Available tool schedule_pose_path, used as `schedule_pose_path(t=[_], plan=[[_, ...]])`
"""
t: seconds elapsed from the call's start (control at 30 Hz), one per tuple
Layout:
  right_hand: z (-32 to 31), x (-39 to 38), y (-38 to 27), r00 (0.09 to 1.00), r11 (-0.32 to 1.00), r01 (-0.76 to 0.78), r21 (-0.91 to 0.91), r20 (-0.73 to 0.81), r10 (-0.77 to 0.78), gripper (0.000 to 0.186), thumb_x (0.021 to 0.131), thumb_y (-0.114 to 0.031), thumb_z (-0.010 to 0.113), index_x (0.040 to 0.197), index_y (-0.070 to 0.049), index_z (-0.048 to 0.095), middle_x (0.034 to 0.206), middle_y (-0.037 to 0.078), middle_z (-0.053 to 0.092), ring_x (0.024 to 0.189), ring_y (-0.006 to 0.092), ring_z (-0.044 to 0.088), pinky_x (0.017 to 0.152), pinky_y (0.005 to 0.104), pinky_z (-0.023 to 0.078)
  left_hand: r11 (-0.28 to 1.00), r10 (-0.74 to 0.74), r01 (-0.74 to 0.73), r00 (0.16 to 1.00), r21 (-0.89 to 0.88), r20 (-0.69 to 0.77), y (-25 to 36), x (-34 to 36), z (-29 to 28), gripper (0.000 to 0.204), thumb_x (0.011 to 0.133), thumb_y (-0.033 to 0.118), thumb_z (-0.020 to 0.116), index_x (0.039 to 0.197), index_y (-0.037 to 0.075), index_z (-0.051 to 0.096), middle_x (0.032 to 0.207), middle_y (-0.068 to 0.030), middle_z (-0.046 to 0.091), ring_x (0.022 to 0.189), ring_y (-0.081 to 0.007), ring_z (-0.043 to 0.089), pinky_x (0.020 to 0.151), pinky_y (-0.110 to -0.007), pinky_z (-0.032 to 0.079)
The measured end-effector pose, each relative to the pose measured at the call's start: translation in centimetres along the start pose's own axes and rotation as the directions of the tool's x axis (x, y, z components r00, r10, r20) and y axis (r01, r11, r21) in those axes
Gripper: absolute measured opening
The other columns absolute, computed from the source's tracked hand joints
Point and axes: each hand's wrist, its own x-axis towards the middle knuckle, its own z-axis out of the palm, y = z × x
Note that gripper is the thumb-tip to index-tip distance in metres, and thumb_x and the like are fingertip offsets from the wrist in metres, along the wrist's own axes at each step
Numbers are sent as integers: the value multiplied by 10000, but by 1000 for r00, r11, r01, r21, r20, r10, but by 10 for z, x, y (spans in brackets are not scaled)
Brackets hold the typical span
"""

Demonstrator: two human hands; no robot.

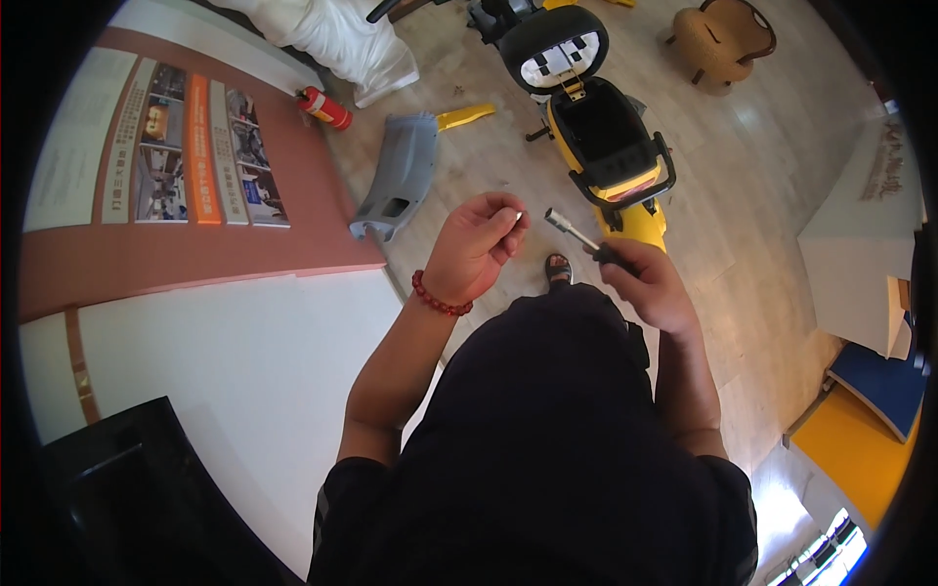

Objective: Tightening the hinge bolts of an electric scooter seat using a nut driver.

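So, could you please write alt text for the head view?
A person's right hand holds a black-handled metal socket driver; their left hand appears to pinch something small and pale. Beyond, a yellow-and-black scooter stands with its black seat raised, a curved grey panel on the floor to its left.

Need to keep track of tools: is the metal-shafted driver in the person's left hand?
No: the right hand grips the driver by its dark handle, its metal end directed toward the left hand.
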Motion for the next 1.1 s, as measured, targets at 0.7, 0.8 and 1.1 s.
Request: schedule_pose_path(t=[0.7,0.8,1.1], plan=[[-21,35,5,999,999,-34,19,-39,34,246,827,-89,555,1034,43,568,795,36,577,748,88,509,684,245,425,919,201,-145,972,366,-120,-4,52,37,116,915,27,429,976,30,527,1066,-183,594,548,-64,432,558,-186,391],[-23,37,6,995,996,-76,43,-59,79,249,831,-96,555,1038,41,567,788,31,571,741,85,503,678,243,424,906,245,-194,965,376,-90,-8,59,39,117,910,19,435,975,24,533,1067,-188,597,543,-59,434,548,-178,392],[-27,53,13,975,977,100,-187,-178,-134,252,824,-95,567,1043,30,562,799,117,581,713,189,544,660,289,433,845,273,-152,947,512,-169,-9,81,38,76,877,65,529,903,4,567,994,-100,645,520,-14,449,490,-157,405]])
